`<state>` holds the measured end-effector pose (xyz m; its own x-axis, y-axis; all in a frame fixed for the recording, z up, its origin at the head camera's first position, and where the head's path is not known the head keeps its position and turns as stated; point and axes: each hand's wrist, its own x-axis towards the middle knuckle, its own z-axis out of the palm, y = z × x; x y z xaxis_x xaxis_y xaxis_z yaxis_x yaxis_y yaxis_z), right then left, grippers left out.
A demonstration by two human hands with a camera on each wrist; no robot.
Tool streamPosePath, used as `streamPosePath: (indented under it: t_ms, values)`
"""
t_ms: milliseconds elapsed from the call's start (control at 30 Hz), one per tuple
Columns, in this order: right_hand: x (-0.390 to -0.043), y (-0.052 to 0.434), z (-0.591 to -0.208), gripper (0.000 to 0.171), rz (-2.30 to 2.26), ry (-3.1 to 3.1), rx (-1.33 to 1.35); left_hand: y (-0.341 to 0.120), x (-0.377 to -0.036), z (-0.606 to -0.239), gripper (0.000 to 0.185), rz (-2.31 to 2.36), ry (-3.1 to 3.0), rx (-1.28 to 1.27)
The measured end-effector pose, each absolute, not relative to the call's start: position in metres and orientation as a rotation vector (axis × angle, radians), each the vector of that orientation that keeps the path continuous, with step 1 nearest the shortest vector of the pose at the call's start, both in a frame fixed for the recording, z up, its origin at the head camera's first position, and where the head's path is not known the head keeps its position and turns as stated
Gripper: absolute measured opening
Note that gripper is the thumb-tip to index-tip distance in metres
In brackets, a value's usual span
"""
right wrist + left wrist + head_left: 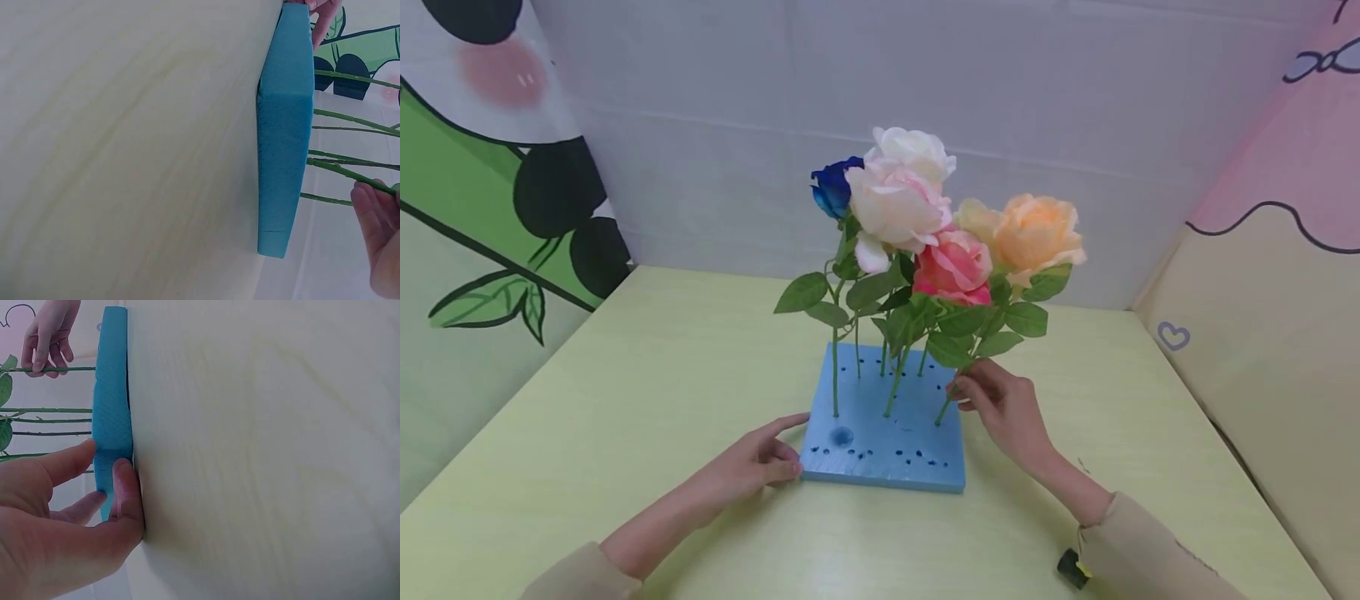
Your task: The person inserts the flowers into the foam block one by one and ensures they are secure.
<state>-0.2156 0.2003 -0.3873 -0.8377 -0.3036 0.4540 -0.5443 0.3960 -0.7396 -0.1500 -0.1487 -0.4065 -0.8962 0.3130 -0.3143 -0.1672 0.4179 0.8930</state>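
Pale yellow-green worktop, walled in by printed panels on three sides.

Blue foam block lies flat near the worktop's middle. Its top face is dotted with punched holes, many of them unused along the near edge.

Five artificial roses stand over the block: blue rose at far left, white rose behind, cream-pink rose in front of it, pink rose lower centre, peach rose at right. Four stems look seated upright in the foam.

The peach rose's stem leans, with its foot at the block's right side; whether it is pushed fully in cannot be told.

Left hand: thumb and fingers curled round the block's near left corner, gripping it against the worktop; the left wrist view confirms this.

Right hand: fingers pinching the leaning stem low down, just above the foam.

Judgement: arrangement nearly complete; seating this last stem appears to be what remains.
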Motion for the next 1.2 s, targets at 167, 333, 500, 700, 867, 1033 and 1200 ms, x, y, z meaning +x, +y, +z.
streamPosePath:
  t_ms: [167, 333, 500, 700, 867, 1033, 1200]
  values:
    - [-0.215, 0.198, -0.387, 0.007, 1.392, -2.382, 0.797, -0.149, -0.15, -0.406, 0.067, 1.485, 2.246, 0.132]
    - [-0.217, 0.197, -0.39, 0.006, 1.39, -2.373, 0.813, -0.148, -0.149, -0.406, 0.067, 1.486, 2.245, 0.123]
    - [-0.216, 0.197, -0.399, 0.004, 1.318, -2.382, 0.84, -0.147, -0.148, -0.404, 0.066, 1.481, 2.245, 0.11]
    - [-0.213, 0.195, -0.398, 0.006, 1.254, -2.407, 0.849, -0.147, -0.148, -0.403, 0.066, 1.474, 2.252, 0.086]
    - [-0.212, 0.195, -0.39, 0.003, 1.231, -2.461, 0.855, -0.147, -0.149, -0.404, 0.067, 1.466, 2.251, 0.085]
    - [-0.212, 0.197, -0.386, 0.004, 1.276, -2.498, 0.844, -0.145, -0.149, -0.404, 0.067, 1.468, 2.257, 0.077]
    - [-0.211, 0.197, -0.383, 0.004, 1.274, -2.531, 0.836, -0.146, -0.149, -0.405, 0.067, 1.474, 2.253, 0.102]
